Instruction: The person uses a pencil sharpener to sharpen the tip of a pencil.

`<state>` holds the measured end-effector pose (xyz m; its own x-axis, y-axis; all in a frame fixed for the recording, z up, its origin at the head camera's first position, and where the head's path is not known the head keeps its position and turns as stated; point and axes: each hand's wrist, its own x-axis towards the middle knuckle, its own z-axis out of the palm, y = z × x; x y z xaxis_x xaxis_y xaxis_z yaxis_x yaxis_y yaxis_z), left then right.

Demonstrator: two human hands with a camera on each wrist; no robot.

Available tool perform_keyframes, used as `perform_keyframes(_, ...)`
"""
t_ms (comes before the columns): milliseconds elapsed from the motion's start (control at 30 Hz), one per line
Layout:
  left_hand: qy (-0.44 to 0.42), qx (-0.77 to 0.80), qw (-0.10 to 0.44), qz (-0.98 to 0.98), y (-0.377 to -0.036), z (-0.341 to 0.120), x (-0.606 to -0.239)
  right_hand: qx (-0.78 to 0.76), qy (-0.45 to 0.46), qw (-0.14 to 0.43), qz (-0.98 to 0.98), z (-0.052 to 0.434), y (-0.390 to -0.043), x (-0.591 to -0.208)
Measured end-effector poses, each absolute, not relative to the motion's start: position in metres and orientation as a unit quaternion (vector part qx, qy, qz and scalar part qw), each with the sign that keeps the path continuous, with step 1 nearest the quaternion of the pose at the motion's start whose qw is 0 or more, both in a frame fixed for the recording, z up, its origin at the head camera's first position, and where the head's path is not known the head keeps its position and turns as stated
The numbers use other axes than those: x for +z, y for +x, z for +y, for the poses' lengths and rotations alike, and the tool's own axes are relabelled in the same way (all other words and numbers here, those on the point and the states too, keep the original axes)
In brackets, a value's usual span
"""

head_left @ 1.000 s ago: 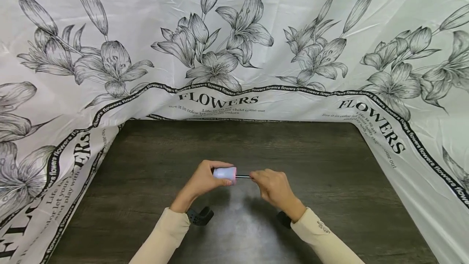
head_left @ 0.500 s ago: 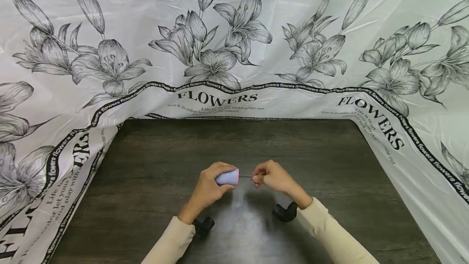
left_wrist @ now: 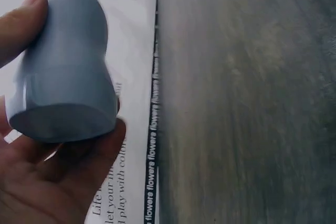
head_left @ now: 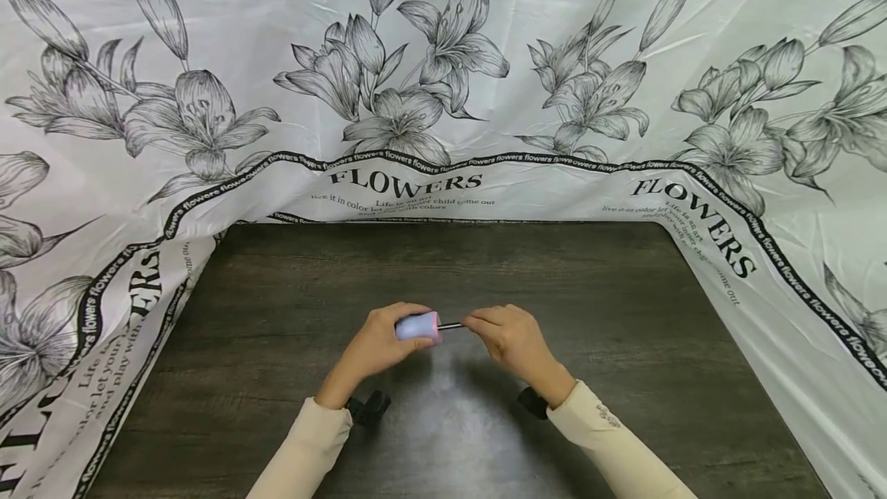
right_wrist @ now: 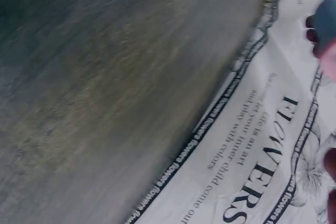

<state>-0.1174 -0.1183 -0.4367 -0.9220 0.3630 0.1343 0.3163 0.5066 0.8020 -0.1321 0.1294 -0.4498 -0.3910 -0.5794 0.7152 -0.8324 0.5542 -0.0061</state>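
Above the middle of the dark wooden table [head_left: 624, 314], my left hand [head_left: 377, 345] grips a short, stubby light-blue handle [head_left: 416, 326] with a pink end. A thin metal shaft [head_left: 450, 326] sticks out of that end to the right. My right hand [head_left: 506, 337] pinches the shaft's far end between fingers and thumb. In the left wrist view the blue handle [left_wrist: 65, 72] fills the upper left, my thumb and fingers curled round it. The right wrist view is blurred and catches only a bit of the blue handle [right_wrist: 326, 22] at its right edge.
A white sheet printed with grey lilies and the word FLOWERS [head_left: 405, 183] walls the table at the back and both sides. Black wrist-camera mounts [head_left: 367, 409] sit under both cream sleeves.
My right hand has turned on the shaft, rolling palm-up and back again. Both hands stay in the same spot over the table; the head view drifted slightly.
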Motion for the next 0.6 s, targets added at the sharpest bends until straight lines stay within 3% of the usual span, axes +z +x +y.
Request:
perform_keyframes(333, 0.164, 0.584, 0.217, 0.765, -0.132, -0.137, -0.429, 0.128, 0.467, 0.465, -0.741, 0.124, -0.134, -0.453)
perform_keyframes(467, 0.142, 0.61, 0.275, 0.729, -0.134, -0.138, -0.429, 0.141, 0.478, 0.481, -0.722, 0.124, -0.134, -0.454)
perform_keyframes(600, 0.129, 0.616, 0.292, 0.72, -0.134, -0.136, -0.427, 0.149, 0.479, 0.469, -0.727, 0.125, -0.133, -0.455)
